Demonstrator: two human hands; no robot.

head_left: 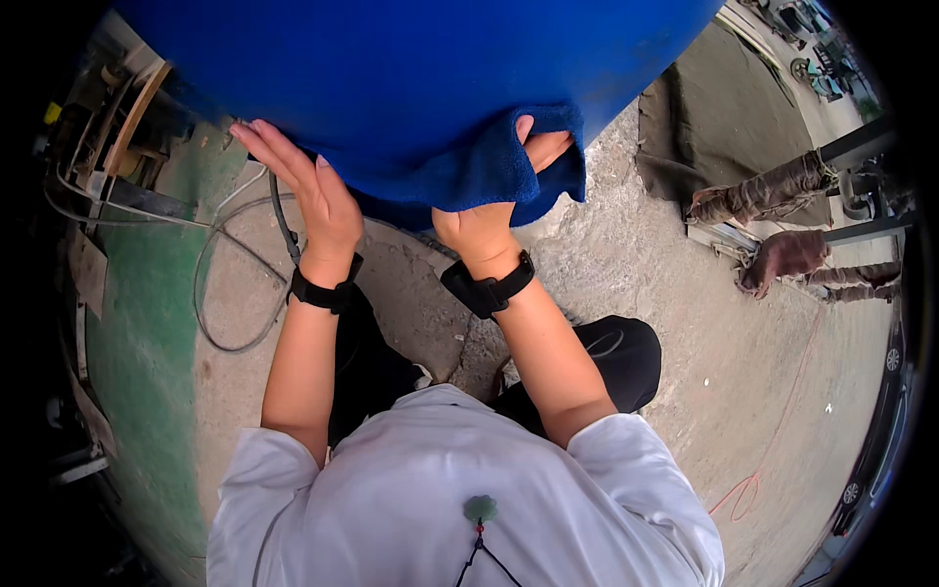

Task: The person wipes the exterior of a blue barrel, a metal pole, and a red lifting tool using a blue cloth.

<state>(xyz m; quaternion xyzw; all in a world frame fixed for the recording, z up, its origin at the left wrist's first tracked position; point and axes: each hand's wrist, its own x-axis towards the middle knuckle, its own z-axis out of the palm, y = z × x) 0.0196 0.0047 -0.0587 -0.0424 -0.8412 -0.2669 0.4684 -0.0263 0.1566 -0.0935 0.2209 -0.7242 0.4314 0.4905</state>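
A large blue curved object (421,68) fills the top of the view. My left hand (308,196) lies with straight fingers along its lower edge, at the left end of a dark blue cloth (465,171). My right hand (489,210) holds the cloth against the blue surface; the cloth drapes over the middle of the hand, and some fingertips show above its fold. Both wrists carry black straps.
Grey cables (225,342) lie on the concrete floor (734,411) at left, by green flooring (137,372) and cluttered racks (127,137). At right are dark matting (724,108), metal bars with wrapped padding (753,191), a red cord (753,489) and a car (871,440).
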